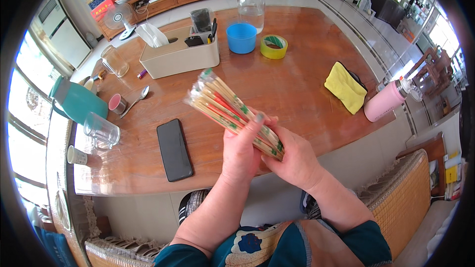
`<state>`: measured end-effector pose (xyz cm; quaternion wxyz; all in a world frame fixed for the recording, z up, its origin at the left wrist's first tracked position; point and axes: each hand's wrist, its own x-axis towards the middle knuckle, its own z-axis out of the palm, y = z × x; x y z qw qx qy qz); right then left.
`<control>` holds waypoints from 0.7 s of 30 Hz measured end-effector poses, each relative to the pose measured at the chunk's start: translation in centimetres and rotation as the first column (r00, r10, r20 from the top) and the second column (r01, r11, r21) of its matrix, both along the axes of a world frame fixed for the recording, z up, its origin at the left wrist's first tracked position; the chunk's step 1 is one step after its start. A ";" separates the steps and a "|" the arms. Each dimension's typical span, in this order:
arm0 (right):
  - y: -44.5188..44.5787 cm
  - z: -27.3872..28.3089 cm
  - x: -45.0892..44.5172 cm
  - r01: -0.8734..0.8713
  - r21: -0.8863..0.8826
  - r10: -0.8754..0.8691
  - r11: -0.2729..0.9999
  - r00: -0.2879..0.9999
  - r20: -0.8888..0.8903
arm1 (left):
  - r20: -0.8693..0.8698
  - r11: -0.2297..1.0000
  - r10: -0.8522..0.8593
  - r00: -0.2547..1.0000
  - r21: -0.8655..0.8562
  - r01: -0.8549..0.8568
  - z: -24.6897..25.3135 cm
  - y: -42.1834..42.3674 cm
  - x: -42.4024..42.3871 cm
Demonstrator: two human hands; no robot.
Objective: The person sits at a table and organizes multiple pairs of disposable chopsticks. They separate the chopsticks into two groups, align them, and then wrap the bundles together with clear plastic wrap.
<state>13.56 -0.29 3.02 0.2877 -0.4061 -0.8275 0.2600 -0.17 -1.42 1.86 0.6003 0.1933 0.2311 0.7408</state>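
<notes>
A bundle of plastic-wrapped disposable chopsticks (222, 105), with green print and some red strips, is held above the near part of the wooden table (297, 92). My left hand (243, 144) grips the bundle around its middle, thumb on top. At the lower right end, my right hand (295, 154) closes round the chopsticks, its palm against their ends. The far ends of the wrappers point up and left. A black smartphone (174, 150) lies left of my hands. Beyond the bundle stand a blue plastic cup (241, 39) and a roll of yellow tape (274, 47).
A beige tissue box (182, 59) stands at the back. On the left are a teal thermos jug (79, 100), glass mugs (102, 129), a paper cup (77, 155) and a spoon (135, 101). A glass pitcher (251, 3), yellow cloth (345, 87) and pink bottle (386, 100) stand or lie farther right.
</notes>
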 end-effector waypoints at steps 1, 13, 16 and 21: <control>-0.1 -0.1 -0.1 0.026 -0.021 -0.026 0.999 1.000 0.002 | -0.033 0.999 -0.025 0.999 0.023 0.026 0.0 -0.1 0.3; 0.5 -2.1 -1.4 0.010 -0.093 -0.035 0.996 0.962 -0.272 | -0.507 0.986 0.048 0.861 0.161 0.040 0.7 -0.7 1.2; 0.7 -2.1 -1.6 -0.023 -0.057 0.001 0.998 0.933 -0.360 | -0.568 0.987 0.045 0.822 0.152 0.052 1.0 -0.9 1.3; 0.1 -3.2 -2.2 -0.087 -0.098 0.031 0.991 0.880 -0.473 | -0.684 0.933 0.224 0.695 0.357 0.051 1.2 -1.6 0.5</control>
